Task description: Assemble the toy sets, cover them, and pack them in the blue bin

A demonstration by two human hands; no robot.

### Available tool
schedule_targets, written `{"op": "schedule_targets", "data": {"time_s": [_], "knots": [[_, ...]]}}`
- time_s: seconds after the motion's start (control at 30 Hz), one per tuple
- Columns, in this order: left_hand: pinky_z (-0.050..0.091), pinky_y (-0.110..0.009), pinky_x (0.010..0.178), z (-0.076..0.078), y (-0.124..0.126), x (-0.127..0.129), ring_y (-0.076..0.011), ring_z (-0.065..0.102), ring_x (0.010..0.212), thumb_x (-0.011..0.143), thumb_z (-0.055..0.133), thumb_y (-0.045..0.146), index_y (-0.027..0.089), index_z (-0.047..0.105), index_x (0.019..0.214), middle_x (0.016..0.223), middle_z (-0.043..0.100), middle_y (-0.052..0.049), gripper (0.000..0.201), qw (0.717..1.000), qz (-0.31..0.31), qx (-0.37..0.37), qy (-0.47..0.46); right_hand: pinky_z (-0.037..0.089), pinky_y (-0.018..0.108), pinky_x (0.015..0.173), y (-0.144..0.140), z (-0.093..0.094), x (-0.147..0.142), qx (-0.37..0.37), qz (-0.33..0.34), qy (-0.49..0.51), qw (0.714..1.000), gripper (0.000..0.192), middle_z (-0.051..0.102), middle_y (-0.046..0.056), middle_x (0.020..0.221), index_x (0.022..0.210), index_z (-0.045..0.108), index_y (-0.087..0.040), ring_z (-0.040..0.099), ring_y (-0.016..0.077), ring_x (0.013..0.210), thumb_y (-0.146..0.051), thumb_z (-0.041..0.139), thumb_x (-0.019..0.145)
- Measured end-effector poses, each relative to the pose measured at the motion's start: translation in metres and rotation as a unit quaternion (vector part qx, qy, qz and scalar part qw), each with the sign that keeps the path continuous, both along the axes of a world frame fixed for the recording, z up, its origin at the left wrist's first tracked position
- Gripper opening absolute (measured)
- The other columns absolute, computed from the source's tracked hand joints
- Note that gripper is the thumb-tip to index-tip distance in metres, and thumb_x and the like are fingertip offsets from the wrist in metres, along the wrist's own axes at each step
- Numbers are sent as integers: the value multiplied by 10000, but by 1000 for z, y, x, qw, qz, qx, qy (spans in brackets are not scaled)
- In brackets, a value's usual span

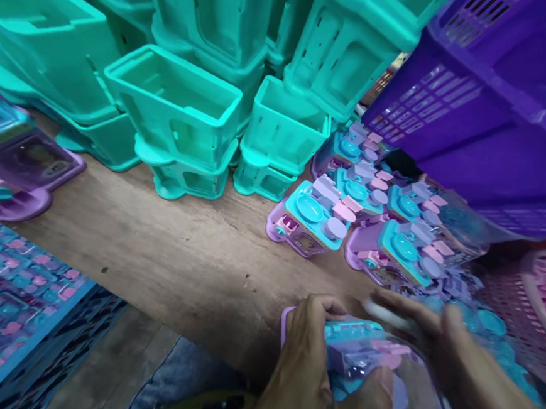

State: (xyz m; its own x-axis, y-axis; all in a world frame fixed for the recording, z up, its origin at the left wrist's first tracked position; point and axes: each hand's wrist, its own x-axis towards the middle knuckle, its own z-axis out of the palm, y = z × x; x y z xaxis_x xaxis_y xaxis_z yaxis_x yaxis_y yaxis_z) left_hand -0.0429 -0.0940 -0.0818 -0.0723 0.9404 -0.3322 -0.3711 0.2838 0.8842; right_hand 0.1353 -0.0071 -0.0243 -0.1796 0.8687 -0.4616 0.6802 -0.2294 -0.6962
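My left hand [314, 365] is closed around a small toy kitchen [353, 327] at the lower right, near the table edge. The toy has a purple base, a turquoise top, and pink and lilac parts under clear plastic. Over its far right side is my right hand [455, 351], blurred by motion. A whitish, elongated thing [389, 316] shows at the right fingers, too smeared to name. Beyond the hands stand several similar toy kitchens [310, 214] with turquoise sinks and lilac and pink parts.
Turquoise plastic housings [176, 115] stand stacked along the back of the wooden table [175, 241]. A purple crate [487, 120] rises at right, above a pink basket [504, 323] of pink parts. A blue crate [54, 338] of assembled toys is at lower left.
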Motion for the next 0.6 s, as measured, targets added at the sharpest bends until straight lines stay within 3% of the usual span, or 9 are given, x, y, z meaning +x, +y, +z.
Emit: {"op": "schedule_targets", "data": {"time_s": [0.1, 0.2, 0.33, 0.5, 0.6], "knots": [[502, -483, 1032, 8, 2, -5, -291, 598, 1154, 764, 717, 340, 235, 510, 1212, 1240, 604, -89, 505, 1000, -25, -18, -1, 576, 545, 972, 7, -4, -28, -122, -40, 55, 990, 721, 771, 145, 1164, 1267, 730, -222, 698, 370, 1169, -751, 368, 937], [508, -475, 1018, 12, 2, -5, -290, 602, 1148, 764, 718, 294, 233, 508, 1192, 1212, 616, -86, 481, 999, -33, -9, 18, 553, 536, 1008, 0, -10, -34, -197, -83, 78, 974, 667, 775, 144, 1140, 1116, 784, -199, 700, 368, 1153, -755, 499, 883], [481, -503, 1066, 10, -1, -2, -290, 588, 1164, 810, 701, 302, 245, 511, 1196, 1229, 613, -85, 434, 998, -37, 4, 46, 555, 462, 1017, -7, -16, -21, -154, -118, 14, 981, 531, 757, 97, 1214, 975, 804, -248, 672, 354, 1192, -715, 708, 742], [505, -500, 1066, 7, -3, 1, -280, 609, 1154, 850, 690, 358, 272, 509, 1205, 1225, 624, -63, 408, 999, -32, -11, 15, 570, 438, 973, -8, -16, -22, -83, -122, -30, 989, 609, 768, 102, 1154, 894, 794, -254, 653, 362, 1209, -812, 682, 675], [549, -459, 1001, 7, -2, 3, -265, 641, 1091, 867, 695, 393, 258, 510, 1171, 1186, 649, -71, 381, 999, -24, -37, 15, 589, 422, 869, -8, -11, -33, -145, -137, 21, 980, 620, 781, 106, 1044, 896, 769, -232, 712, 335, 1052, -811, 645, 713]]}}
